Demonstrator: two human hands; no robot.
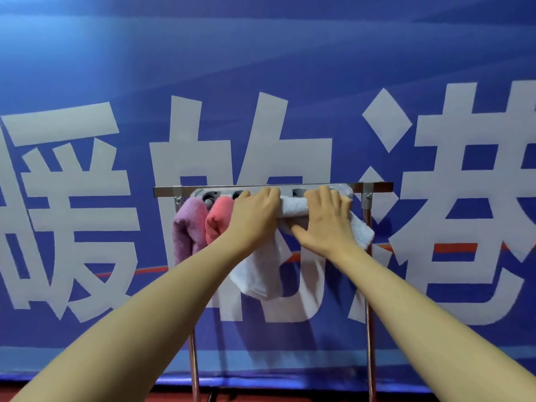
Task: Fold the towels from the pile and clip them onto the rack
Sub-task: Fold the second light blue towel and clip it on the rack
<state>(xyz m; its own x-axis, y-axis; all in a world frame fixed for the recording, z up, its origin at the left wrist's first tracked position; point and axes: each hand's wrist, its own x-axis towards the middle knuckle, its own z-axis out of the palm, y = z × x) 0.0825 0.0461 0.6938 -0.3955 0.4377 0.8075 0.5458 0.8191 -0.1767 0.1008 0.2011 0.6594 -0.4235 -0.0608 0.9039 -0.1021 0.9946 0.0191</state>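
Clipping stage: purple towel [185, 227] and pink towel [219, 220] hang clipped at 9 o'clock on rack [377, 187]. Left hand [255, 211] and right hand [324, 216] grip white towel [293, 208] at the clip strip; unclipped, I judge. Pile unseen.

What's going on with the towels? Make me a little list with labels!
rack: metal rail on two poles, grey clip strip under it
hung towels: fluffy purple towel; fluffy pink towel beside it
towel in hand: fluffy white towel, rolled at the clip strip, rest hanging down
left hand: grips white towel's left end
right hand: holds its right part
background: blue banner, big white characters
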